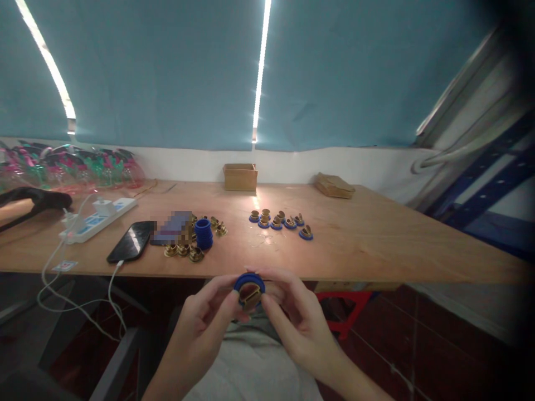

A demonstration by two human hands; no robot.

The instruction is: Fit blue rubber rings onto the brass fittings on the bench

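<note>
Just below the wooden table's [376, 245] front edge, over my lap, both hands meet around one small part. It is a blue ring with a brass fitting [249, 289] set inside it. My left hand [204, 323] pinches its left side with thumb and fingers. My right hand [288, 317] pinches its right side. On the table lie a stack of blue rings [203, 233], loose brass fittings [184, 250] and a row of several brass fittings with blue rings [280, 220].
A black phone [131, 240] on a white cable, a white power strip [98, 219], a small cardboard box [239, 176] and a brown paper packet [334, 185] lie on the table. Plastic spray bottles [71, 167] stand at the far left. A red stool [346, 312] sits under the table.
</note>
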